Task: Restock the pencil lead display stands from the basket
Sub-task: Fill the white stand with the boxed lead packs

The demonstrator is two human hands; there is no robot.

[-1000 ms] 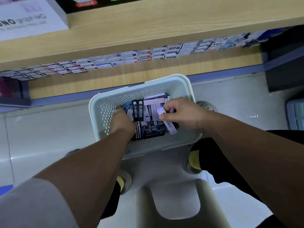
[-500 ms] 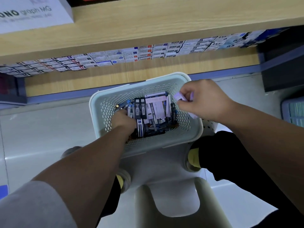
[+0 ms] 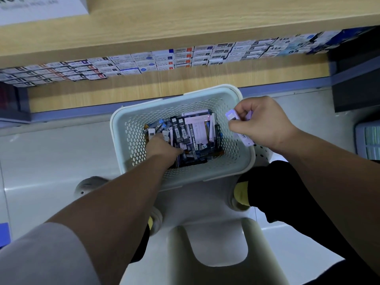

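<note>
Many pencil lead packs [image 3: 186, 133] fill the white basket [image 3: 121, 128], their labels too small to read. The left hand [image 3: 161, 148] reaches down among them, fingers half hidden, so its grip is unclear. The right hand [image 3: 265, 123], above the basket's right rim, pinches pale purple lead packs [image 3: 233, 116].

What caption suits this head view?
Left hand digs in white perforated plastic basket; right hand holds pale purple lead packs.
</note>
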